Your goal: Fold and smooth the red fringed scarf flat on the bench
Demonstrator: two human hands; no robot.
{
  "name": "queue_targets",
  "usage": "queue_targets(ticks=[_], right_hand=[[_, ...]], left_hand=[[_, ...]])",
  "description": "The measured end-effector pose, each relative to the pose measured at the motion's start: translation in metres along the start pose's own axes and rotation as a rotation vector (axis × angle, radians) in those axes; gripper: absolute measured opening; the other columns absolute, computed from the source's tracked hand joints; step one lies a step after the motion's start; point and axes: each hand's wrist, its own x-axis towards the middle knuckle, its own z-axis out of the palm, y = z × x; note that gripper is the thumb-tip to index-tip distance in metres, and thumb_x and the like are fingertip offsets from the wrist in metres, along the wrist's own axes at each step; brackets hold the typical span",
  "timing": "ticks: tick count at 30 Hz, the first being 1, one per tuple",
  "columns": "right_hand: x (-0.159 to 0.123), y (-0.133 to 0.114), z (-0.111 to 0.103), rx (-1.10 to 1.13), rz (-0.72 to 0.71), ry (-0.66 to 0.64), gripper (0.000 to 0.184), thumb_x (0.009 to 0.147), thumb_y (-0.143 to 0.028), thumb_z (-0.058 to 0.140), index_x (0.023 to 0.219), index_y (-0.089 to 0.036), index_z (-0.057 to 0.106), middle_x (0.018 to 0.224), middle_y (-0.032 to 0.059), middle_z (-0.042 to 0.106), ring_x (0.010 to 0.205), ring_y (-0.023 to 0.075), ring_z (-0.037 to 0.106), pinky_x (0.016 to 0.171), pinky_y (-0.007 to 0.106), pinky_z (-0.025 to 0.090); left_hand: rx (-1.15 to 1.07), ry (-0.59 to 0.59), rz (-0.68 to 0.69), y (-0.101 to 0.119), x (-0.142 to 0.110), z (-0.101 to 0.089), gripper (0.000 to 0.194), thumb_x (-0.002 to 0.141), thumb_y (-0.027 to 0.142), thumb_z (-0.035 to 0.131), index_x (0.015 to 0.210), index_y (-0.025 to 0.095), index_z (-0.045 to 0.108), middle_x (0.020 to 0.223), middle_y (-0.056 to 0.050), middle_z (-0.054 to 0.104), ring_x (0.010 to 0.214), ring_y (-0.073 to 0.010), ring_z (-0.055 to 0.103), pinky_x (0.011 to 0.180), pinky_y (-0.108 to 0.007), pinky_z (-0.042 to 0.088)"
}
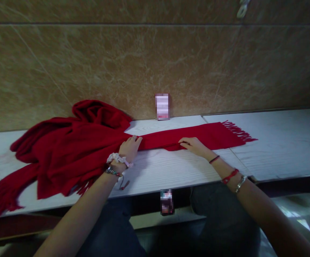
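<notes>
A long red scarf (71,150) with fringed ends lies across a white table (165,171). Its left part is bunched in a heap; its right part is folded into a narrow flat strip ending in fringe near the table's middle right. My left hand (129,147) grips the scarf where the strip meets the heap, fingers curled over the near edge. My right hand (193,144) pinches the near edge of the strip further right, fingers closed on the cloth. Both wrists carry bracelets.
A small box (162,106) stands at the back of the table against a brown marble wall (155,60). A second white tabletop (283,142) adjoins on the right. My knees sit under the table's front edge.
</notes>
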Motion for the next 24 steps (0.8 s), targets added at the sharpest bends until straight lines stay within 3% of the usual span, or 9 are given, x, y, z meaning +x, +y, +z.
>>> queue_targets(ticks=[4, 8, 11, 13, 15, 17, 20, 22, 24], right_hand=[[0.001, 0.001, 0.0, 0.027, 0.007, -0.013, 0.015, 0.081, -0.015, 0.05, 0.087, -0.016, 0.064, 0.086, 0.0048, 0.068, 0.079, 0.0154, 0.061, 0.071, 0.026, 0.045], [0.001, 0.004, 0.001, 0.062, 0.01, -0.026, 0.016, 0.081, -0.013, 0.049, 0.087, -0.017, 0.063, 0.085, 0.0041, 0.067, 0.079, 0.015, 0.061, 0.072, 0.026, 0.046], [0.001, 0.007, 0.003, 0.104, 0.013, -0.038, 0.017, 0.08, -0.012, 0.049, 0.088, -0.017, 0.063, 0.089, 0.0045, 0.067, 0.084, 0.0156, 0.061, 0.075, 0.028, 0.046], [0.001, 0.008, 0.003, 0.139, 0.012, -0.04, 0.018, 0.079, -0.012, 0.05, 0.09, -0.017, 0.063, 0.093, 0.0054, 0.067, 0.087, 0.0163, 0.06, 0.078, 0.03, 0.046], [0.001, 0.009, 0.004, 0.165, 0.006, -0.044, 0.018, 0.079, -0.012, 0.05, 0.09, -0.017, 0.064, 0.095, 0.006, 0.067, 0.09, 0.0169, 0.06, 0.081, 0.032, 0.046], [0.0, 0.01, 0.004, 0.177, 0.002, -0.044, 0.019, 0.078, -0.012, 0.051, 0.09, -0.017, 0.064, 0.096, 0.0061, 0.067, 0.091, 0.0171, 0.06, 0.082, 0.033, 0.046], [0.001, 0.011, 0.006, 0.179, -0.005, -0.036, 0.019, 0.077, -0.011, 0.052, 0.089, -0.018, 0.065, 0.097, 0.0062, 0.067, 0.091, 0.0171, 0.06, 0.083, 0.033, 0.047], [0.001, 0.012, 0.007, 0.176, -0.013, -0.031, 0.019, 0.077, -0.011, 0.052, 0.089, -0.018, 0.065, 0.096, 0.0059, 0.067, 0.091, 0.0168, 0.06, 0.083, 0.032, 0.047], [0.001, 0.012, 0.008, 0.174, -0.02, -0.034, 0.018, 0.077, -0.012, 0.052, 0.088, -0.018, 0.065, 0.096, 0.0058, 0.066, 0.09, 0.0167, 0.06, 0.082, 0.032, 0.047]], left_hand=[[0.069, 0.005, -0.04, -0.033, -0.003, -0.012, 0.041, 0.076, 0.002, 0.039, 0.114, 0.012, 0.049, 0.107, -0.013, 0.058, 0.097, -0.0259, 0.057, 0.075, -0.034, 0.047], [0.069, -0.041, -0.086, -0.088, -0.005, -0.05, 0.043, 0.075, 0.005, 0.043, 0.117, 0.015, 0.046, 0.105, -0.01, 0.059, 0.086, -0.0242, 0.06, 0.07, -0.033, 0.048], [0.18, 0.07, -0.077, -0.126, 0.004, -0.082, 0.038, 0.078, 0.009, 0.042, 0.114, 0.014, 0.049, 0.108, -0.01, 0.057, 0.093, -0.0257, 0.056, 0.076, -0.035, 0.046], [0.269, 0.19, -0.1, -0.136, 0.015, -0.094, 0.037, 0.081, 0.013, 0.039, 0.117, 0.015, 0.049, 0.114, -0.012, 0.052, 0.1, -0.0287, 0.052, 0.08, -0.038, 0.044], [0.283, 0.202, -0.133, -0.129, 0.025, -0.092, 0.04, 0.083, 0.011, 0.034, 0.121, 0.014, 0.047, 0.118, -0.014, 0.05, 0.105, -0.0288, 0.048, 0.082, -0.038, 0.043], [0.231, -0.011, -0.053, -0.108, 0.029, -0.076, 0.046, 0.082, 0.011, 0.036, 0.128, 0.012, 0.041, 0.122, -0.016, 0.048, 0.108, -0.0285, 0.047, 0.083, -0.038, 0.042], [0.17, -0.183, 0.064, -0.069, 0.024, -0.042, 0.058, 0.074, 0.021, 0.055, 0.131, 0.023, 0.04, 0.129, -0.012, 0.045, 0.111, -0.0289, 0.046, 0.085, -0.039, 0.042], [0.111, -0.212, 0.139, -0.046, 0.015, -0.023, 0.065, 0.075, 0.037, 0.057, 0.135, 0.026, 0.033, 0.137, -0.012, 0.037, 0.121, -0.0334, 0.036, 0.091, -0.046, 0.037], [0.087, -0.18, 0.179, -0.034, 0.008, -0.01, 0.058, 0.079, 0.035, 0.052, 0.134, 0.025, 0.035, 0.133, -0.012, 0.042, 0.119, -0.0323, 0.039, 0.09, -0.047, 0.037]])
